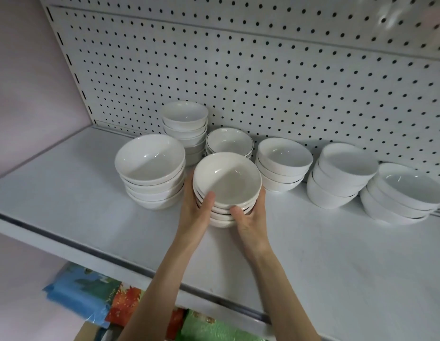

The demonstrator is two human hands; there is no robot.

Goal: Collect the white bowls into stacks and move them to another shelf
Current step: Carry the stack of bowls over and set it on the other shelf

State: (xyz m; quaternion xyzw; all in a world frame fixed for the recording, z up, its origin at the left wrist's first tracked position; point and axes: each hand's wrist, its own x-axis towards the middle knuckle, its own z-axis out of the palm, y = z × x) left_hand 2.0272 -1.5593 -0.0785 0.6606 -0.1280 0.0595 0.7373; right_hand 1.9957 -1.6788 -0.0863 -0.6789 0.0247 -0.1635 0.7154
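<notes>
A stack of several small white bowls stands mid-shelf on the white shelf. My left hand grips its left side, thumb over the front rim. My right hand grips its right side, thumb against the lower bowls. Other white bowl stacks stand around it: a large stack to the left, a tall narrow stack behind, a low dark-rimmed stack at the back, and a stack to the right.
Two more tilted bowl stacks lean at the right against the pegboard back wall. A pink wall closes the left side. Colourful packages lie on the level below the shelf's front edge.
</notes>
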